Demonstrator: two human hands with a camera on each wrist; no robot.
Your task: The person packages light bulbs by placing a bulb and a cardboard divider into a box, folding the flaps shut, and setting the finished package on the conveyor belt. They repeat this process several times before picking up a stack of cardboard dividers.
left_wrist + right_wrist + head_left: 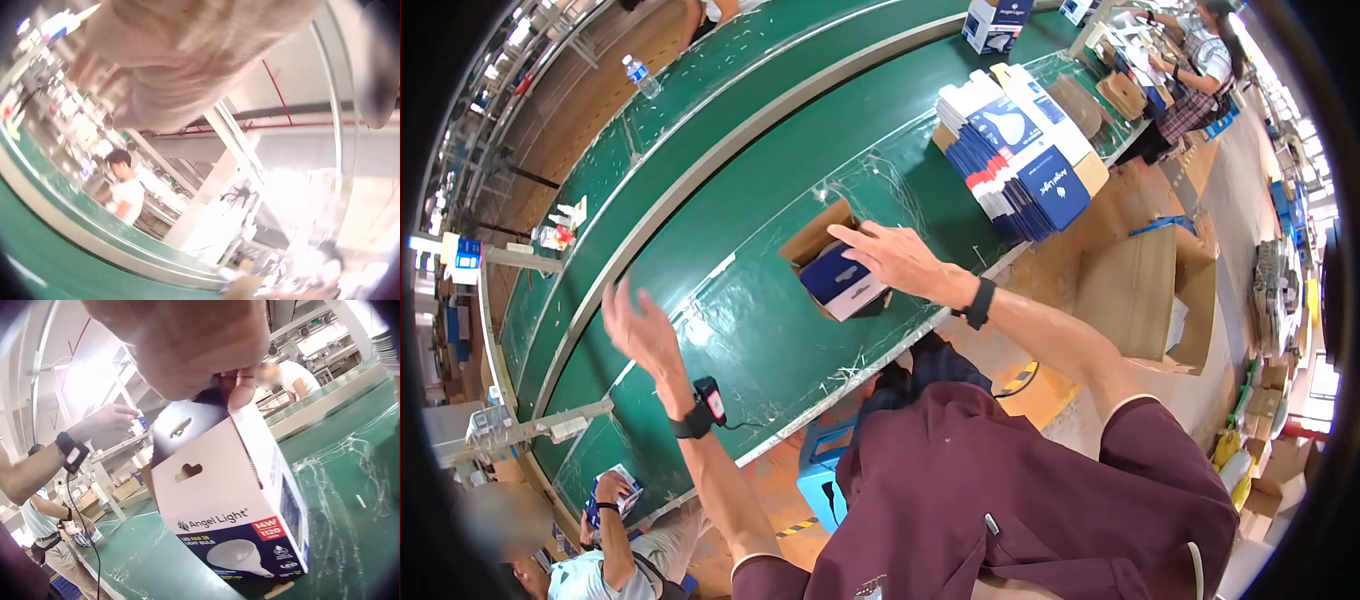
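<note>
A light bulb box (838, 282) stands on the green table in front of me, its brown inner flap raised and blue and white panels with hanger slots showing. My right hand (900, 262) grips its right upper edge; in the right wrist view the thumb lies at the top corner of the printed carton (231, 512), the other fingers mostly hidden behind. My left hand (640, 335) is raised over the table to the left, blurred, fingers spread and holding nothing. The left wrist view shows that hand's underside (194, 69) close up.
A stack of flattened bulb boxes (1025, 150) sits to the right near the table edge. A large open carton (1125, 290) is on the floor at right. A rail (730, 140) curves behind the work area. Another person (615, 555) works at lower left; a water bottle (640, 76) stands farther back.
</note>
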